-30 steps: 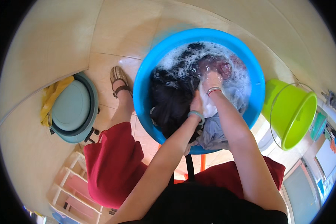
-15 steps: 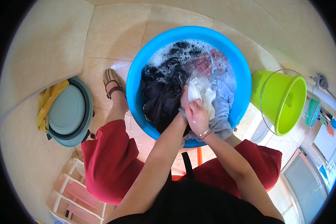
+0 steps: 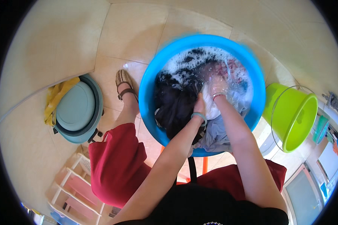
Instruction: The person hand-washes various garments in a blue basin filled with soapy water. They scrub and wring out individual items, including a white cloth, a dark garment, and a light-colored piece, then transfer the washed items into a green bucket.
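Note:
A large blue basin (image 3: pixel 148 108) of sudsy water stands in front of me, full of wet laundry. My left hand (image 3: pixel 200 105), with a pale green bangle at its wrist, is closed on the near-left edge of a white cloth (image 3: pixel 211 106). My right hand (image 3: pixel 217 85) is dipped in the water at the cloth's far end; splashing and foam hide its fingers. Dark clothes (image 3: pixel 176 101) fill the basin's left side. A pink-red patterned garment (image 3: pixel 234 68) lies at the far right, and a light blue-grey garment (image 3: pixel 216 131) is bunched at the near rim.
A lime-green bucket (image 3: pixel 289 116) with a wire handle stands right of the basin. At left, a grey-green folded basin (image 3: pixel 77 108) leans by the wall with a yellow cloth (image 3: pixel 56 101) over it. A white rack (image 3: pixel 77 187) is at lower left. My legs flank the basin.
My right hand has moved forward from the near part of the white cloth into the water, raising splashes. The left stays at the cloth. The whole view has shifted, placing the basin farther right.

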The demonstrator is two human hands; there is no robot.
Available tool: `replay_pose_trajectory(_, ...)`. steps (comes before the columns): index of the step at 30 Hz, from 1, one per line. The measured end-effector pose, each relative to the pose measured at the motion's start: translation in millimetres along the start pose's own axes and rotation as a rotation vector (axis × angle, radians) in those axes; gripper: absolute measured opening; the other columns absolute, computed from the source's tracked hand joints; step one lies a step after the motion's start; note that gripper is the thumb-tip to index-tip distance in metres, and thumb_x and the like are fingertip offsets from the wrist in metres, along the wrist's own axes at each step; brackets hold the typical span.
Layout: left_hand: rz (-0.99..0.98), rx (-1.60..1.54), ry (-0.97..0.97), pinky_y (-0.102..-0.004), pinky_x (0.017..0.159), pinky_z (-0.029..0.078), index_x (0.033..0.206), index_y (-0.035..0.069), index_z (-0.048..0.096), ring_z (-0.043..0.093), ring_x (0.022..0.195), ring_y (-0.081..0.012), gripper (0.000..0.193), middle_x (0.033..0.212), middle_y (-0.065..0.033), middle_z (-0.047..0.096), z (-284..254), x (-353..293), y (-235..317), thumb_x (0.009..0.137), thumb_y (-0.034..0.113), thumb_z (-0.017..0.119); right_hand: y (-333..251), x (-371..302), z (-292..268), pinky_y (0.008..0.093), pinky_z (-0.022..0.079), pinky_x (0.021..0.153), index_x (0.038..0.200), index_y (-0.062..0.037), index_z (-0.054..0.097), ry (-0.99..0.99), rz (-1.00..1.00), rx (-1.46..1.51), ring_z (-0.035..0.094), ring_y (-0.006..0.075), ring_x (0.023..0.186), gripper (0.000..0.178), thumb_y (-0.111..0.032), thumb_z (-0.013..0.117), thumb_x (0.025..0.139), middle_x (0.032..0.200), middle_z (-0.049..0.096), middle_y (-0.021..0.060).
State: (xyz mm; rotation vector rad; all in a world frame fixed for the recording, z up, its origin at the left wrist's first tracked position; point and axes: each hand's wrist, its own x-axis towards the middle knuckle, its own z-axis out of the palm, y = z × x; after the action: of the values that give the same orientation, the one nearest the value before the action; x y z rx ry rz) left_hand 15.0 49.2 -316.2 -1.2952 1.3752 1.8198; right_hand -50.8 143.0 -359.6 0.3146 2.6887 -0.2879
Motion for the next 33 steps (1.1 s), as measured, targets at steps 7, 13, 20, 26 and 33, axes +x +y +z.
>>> replay_pose_trajectory(7, -0.078, -0.731, -0.789, -0.0358, 0.099, 0.036, 0.122, 0.008, 0.051, 0.048, 0.112, -0.0238, 0.037, 0.122, -0.0095, 0.053, -24, 39, -49, 0.098, 0.032, 0.035, -48, -156, -73, 0.0435, 0.046, 0.054, 0.074, -0.0068, 0.060, 0.195, -0.339, 0.425, 0.059, 0.0338, 0.064, 0.017, -0.020, 0.057, 0.085, 0.083, 0.055, 0.0111)
replay_pose_trajectory(13, -0.053, -0.394, -0.755, -0.0372, 0.088, 0.044, 0.115, 0.009, 0.054, 0.056, 0.102, -0.0257, 0.037, 0.109, -0.0096, 0.060, -36, 48, -52, 0.095, 0.039, 0.043, -55, -134, -55, 0.0435, 0.046, 0.050, 0.072, -0.0077, 0.060, 0.247, -0.174, 0.458, 0.059, 0.0340, 0.059, 0.018, -0.020, 0.059, 0.084, 0.076, 0.057, 0.0111)
replay_pose_trajectory(20, -0.221, 0.075, 0.011, -0.0329, 0.086, 0.045, 0.124, 0.001, 0.053, 0.056, 0.103, -0.0193, 0.058, 0.114, -0.0089, 0.060, -6, 23, -20, 0.093, 0.049, 0.043, -21, -38, -23, 0.0464, 0.050, 0.060, 0.075, -0.0057, 0.064, 0.228, -0.141, 0.227, 0.062, 0.0375, 0.069, 0.014, -0.017, 0.059, 0.082, 0.081, 0.063, 0.0177)
replay_pose_trajectory(26, -0.055, 0.076, -0.011, -0.0337, 0.098, 0.037, 0.130, -0.004, 0.047, 0.047, 0.120, -0.0262, 0.073, 0.131, -0.0146, 0.050, -7, 36, -37, 0.092, 0.057, 0.035, -12, -1, -25, 0.0483, 0.052, 0.070, 0.081, -0.0075, 0.069, -0.011, -0.035, 0.069, 0.065, 0.0377, 0.076, 0.025, -0.027, 0.054, 0.084, 0.081, 0.066, 0.0214)
replay_pose_trajectory(33, -0.055, -0.168, -0.440, -0.0368, 0.095, 0.041, 0.121, 0.006, 0.054, 0.054, 0.110, -0.0242, 0.048, 0.118, -0.0094, 0.058, -5, 46, -32, 0.096, 0.044, 0.038, -34, -113, -63, 0.0467, 0.048, 0.061, 0.076, -0.0071, 0.056, 0.271, -0.189, 0.394, 0.059, 0.0338, 0.075, 0.025, -0.029, 0.058, 0.087, 0.093, 0.051, 0.0116)
